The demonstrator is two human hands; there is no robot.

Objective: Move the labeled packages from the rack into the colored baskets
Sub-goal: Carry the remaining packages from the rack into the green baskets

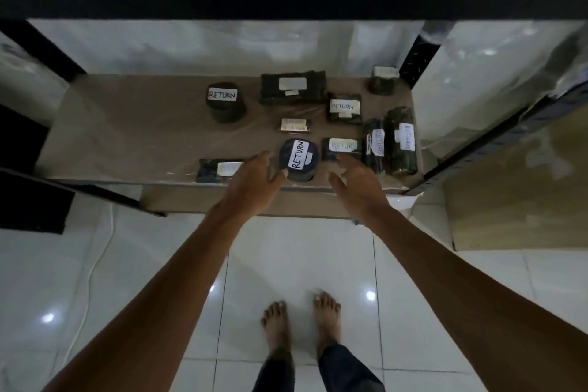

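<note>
Presently, item in hand: the round package (299, 159), dark wrap, white label reading RETURN, standing near the front edge of the rack shelf (127, 137). We hold both hands over that edge, fingers spread and nothing gripped. The left hand (254, 181) is just beside the package's near-left side, thumb tip at its wall, though we cannot confirm contact. The right hand (356, 180) is a little apart on the other side, its fingers reaching toward the small labelled package (342, 148). For a clean pickup, we judge, the palms should close on opposite sides of the round wall, lift straight up, and only then draw back over the shelf lip. Neighbours: a flat package (216, 169) at front left, partly behind our left hand; a small flat package (294, 125) just behind the target; two long packages (401, 140) side by side at the right; farther back a second round package (224, 102), a large rectangular package (292, 87), a square package (345, 106) marked RETURN, and a corner package (383, 79). Obstacles: the small labelled package lies close on the target's right and could be nudged by our right fingers. The baskets are out of view, so we cannot say which way the carry goes. Below: white floor tiles (286, 248) and our bare feet (276, 325).
</note>
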